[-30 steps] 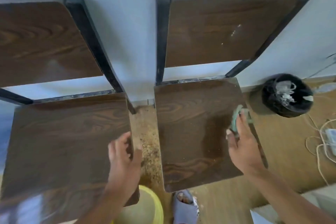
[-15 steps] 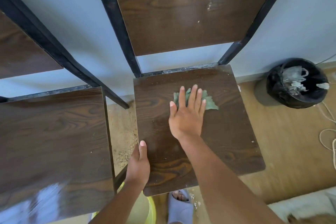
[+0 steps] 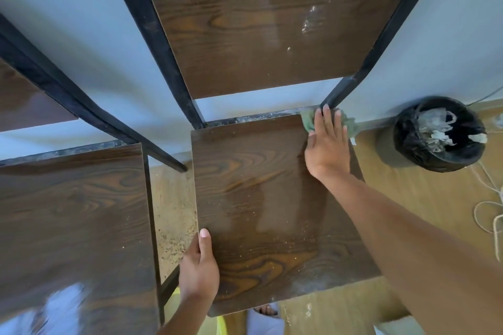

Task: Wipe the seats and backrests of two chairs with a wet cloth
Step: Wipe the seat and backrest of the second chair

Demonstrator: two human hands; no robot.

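Two dark wood-grain chairs with black metal frames stand side by side against a pale wall. On the right chair's seat [image 3: 261, 198], my right hand [image 3: 328, 144] lies flat, pressing a green cloth [image 3: 351, 125] onto the far right corner beside the frame post. A wet streak shows across the middle of this seat, with crumbs near the front. Its backrest [image 3: 258, 22] has white smears at the upper right. My left hand [image 3: 200, 264] grips the seat's front left edge, thumb on top. The left chair's seat [image 3: 73, 220] is glossy.
A black-lined waste bin [image 3: 438, 133] with crumpled paper stands on the floor right of the chair. A pale cord [image 3: 490, 212] lies at the far right. A yellow bucket [image 3: 221, 325] and a slippered foot [image 3: 265, 315] show below the seat's front edge. Gritty floor [image 3: 174, 215] lies between the chairs.
My right hand slid the cloth from the seat's far middle to its far right corner. My left hand stays on the front left edge. The view moved closer.
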